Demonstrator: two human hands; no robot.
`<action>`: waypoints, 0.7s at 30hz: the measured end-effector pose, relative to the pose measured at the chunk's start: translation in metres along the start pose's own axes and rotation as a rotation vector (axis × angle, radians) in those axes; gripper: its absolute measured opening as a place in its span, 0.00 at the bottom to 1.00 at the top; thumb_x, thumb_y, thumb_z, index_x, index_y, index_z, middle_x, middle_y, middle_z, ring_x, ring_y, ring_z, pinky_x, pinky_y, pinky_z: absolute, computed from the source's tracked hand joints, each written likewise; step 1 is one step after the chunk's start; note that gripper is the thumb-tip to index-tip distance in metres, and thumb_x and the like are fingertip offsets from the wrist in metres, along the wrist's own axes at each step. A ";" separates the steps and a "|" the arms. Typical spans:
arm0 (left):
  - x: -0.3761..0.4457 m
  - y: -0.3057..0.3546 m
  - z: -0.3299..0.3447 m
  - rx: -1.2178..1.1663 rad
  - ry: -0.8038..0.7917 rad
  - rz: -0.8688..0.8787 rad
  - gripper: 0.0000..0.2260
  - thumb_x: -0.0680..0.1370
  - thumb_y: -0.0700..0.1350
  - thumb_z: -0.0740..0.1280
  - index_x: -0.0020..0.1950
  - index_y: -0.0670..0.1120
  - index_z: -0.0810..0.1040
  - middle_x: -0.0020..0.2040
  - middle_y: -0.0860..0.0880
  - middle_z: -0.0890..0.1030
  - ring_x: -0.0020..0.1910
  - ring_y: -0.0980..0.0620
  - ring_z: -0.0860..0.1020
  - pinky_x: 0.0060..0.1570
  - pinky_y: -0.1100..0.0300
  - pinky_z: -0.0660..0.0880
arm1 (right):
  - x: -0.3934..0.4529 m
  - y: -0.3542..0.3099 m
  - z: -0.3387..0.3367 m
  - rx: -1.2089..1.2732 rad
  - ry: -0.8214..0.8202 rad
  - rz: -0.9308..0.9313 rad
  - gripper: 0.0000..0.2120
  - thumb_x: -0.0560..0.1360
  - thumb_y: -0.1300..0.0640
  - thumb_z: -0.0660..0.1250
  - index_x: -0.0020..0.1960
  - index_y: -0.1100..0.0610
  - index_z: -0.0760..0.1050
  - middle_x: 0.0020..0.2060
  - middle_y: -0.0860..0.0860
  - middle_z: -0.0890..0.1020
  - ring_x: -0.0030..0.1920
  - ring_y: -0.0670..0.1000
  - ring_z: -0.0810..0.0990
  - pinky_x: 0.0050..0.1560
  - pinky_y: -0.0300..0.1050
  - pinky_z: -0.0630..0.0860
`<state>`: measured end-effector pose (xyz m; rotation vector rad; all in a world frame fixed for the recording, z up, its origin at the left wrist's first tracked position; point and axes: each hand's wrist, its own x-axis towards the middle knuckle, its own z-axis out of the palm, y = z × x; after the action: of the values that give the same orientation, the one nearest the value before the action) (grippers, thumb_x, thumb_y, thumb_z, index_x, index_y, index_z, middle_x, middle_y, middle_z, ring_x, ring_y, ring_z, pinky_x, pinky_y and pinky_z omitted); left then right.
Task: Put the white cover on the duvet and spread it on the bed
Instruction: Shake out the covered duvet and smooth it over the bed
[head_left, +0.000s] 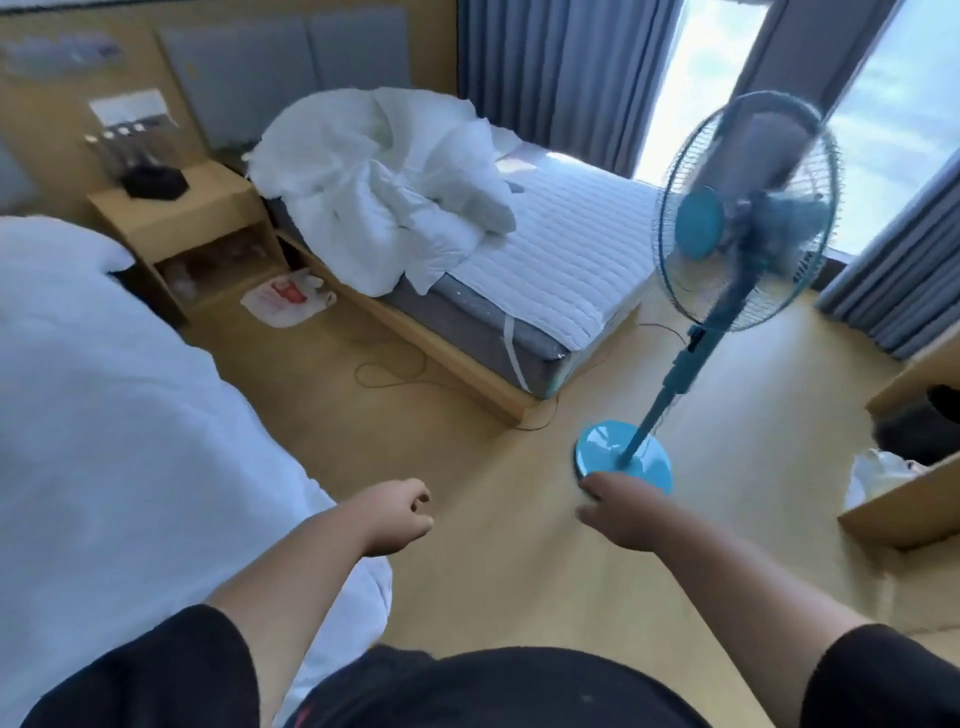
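Note:
A crumpled heap of white bedding, the duvet and its cover bunched together, lies at the head end of the far bed, whose quilted mattress pad is bare toward the foot. My left hand hangs over the floor with fingers loosely curled and holds nothing. My right hand is held out over the floor near the fan's base, fingers relaxed, also empty. Both hands are well short of the far bed.
A near bed under a smooth white duvet fills the left. A turquoise standing fan stands right of the far bed, its base by my right hand. A cable and a plastic bag lie on the floor. A nightstand sits between the beds.

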<state>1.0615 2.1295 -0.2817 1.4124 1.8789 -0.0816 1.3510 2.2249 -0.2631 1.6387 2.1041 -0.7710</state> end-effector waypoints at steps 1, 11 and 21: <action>0.006 -0.006 -0.009 -0.044 0.017 -0.027 0.23 0.77 0.53 0.62 0.73 0.53 0.69 0.64 0.53 0.77 0.58 0.53 0.76 0.59 0.57 0.73 | 0.020 -0.014 -0.014 -0.040 -0.010 -0.045 0.24 0.81 0.45 0.61 0.75 0.50 0.67 0.72 0.51 0.72 0.70 0.56 0.72 0.68 0.49 0.68; 0.142 -0.102 -0.134 -0.288 0.181 -0.180 0.24 0.79 0.52 0.62 0.76 0.51 0.65 0.64 0.52 0.75 0.56 0.52 0.75 0.53 0.60 0.72 | 0.234 -0.180 -0.109 -0.275 -0.089 -0.333 0.28 0.79 0.42 0.61 0.77 0.49 0.65 0.74 0.49 0.68 0.73 0.53 0.68 0.71 0.49 0.68; 0.279 -0.172 -0.324 -0.163 0.140 -0.180 0.22 0.80 0.50 0.61 0.74 0.51 0.67 0.59 0.53 0.74 0.54 0.52 0.74 0.45 0.60 0.70 | 0.394 -0.325 -0.213 -0.303 -0.108 -0.385 0.27 0.80 0.44 0.61 0.77 0.48 0.64 0.75 0.49 0.67 0.73 0.52 0.68 0.70 0.50 0.68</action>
<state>0.7199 2.4382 -0.2877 1.1625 2.0752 0.0832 0.9446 2.6013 -0.2637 1.0296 2.3510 -0.5947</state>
